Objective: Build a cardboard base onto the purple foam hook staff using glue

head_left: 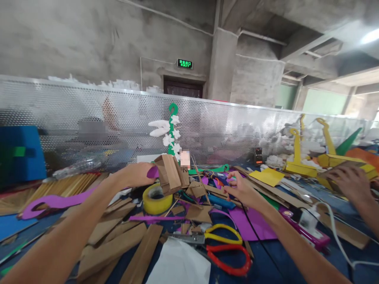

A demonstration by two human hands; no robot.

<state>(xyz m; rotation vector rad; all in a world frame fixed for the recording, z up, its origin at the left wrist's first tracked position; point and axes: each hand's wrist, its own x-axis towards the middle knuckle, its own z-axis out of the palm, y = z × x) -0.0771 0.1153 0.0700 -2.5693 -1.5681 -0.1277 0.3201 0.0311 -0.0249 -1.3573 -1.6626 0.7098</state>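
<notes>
My left hand (145,174) is closed around a folded brown cardboard piece (168,173), with a bit of purple foam (153,172) at the fingers. My right hand (241,188) grips a dark blue glue gun (222,182) with an orange part; its black cord trails below, and the fingers partly hide it. Between my hands lie cardboard scraps (197,189) and a blue tool-like object (220,202). A yellow tape roll (157,199) stands beneath my left hand. Nearer to me are scissors (204,238) with one yellow and one red handle.
Behind the table rises a perforated metal screen (118,106), with a green stand bearing white flowers (171,136) before it. Another person's hand (349,183) touches a yellow box-like piece (340,163). A pink power strip (306,232) and cardboard strips (112,252) lie around.
</notes>
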